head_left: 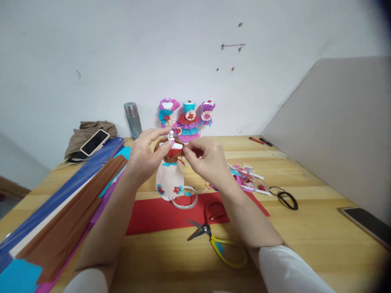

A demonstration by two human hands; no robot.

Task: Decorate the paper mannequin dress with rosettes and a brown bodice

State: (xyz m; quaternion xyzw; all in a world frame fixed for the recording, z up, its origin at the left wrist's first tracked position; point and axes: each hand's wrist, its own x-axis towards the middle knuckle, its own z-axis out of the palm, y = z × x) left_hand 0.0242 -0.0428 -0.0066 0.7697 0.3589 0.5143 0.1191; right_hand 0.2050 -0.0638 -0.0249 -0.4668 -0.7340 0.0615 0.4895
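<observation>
A small dress-form doll (171, 138) with a white knob at its neck stands between my hands. It wears a red bodice, a brown crepe paper collar (170, 160) and a pale paper skirt (170, 176) with red flowers on blue. My left hand (146, 152) closes round its left shoulder, thumb across the front. With thumb and forefinger together, my right hand (206, 158) pinches the collar's brown edge at the right. A roll of clear tape (174, 202) lies by the skirt's hem, on a red paper strip (152, 215). Open scissors (206, 229) with red and yellow handles lie nearer me.
Three decorated dress forms (190, 108) stand against the wall beside a flask (132, 120). Crepe paper sheets (70, 211) lie along the left, near a phone (95, 142) and brown cloth (82, 134). To the right are paper scraps (249, 179), black bands (287, 200) and another phone (366, 224).
</observation>
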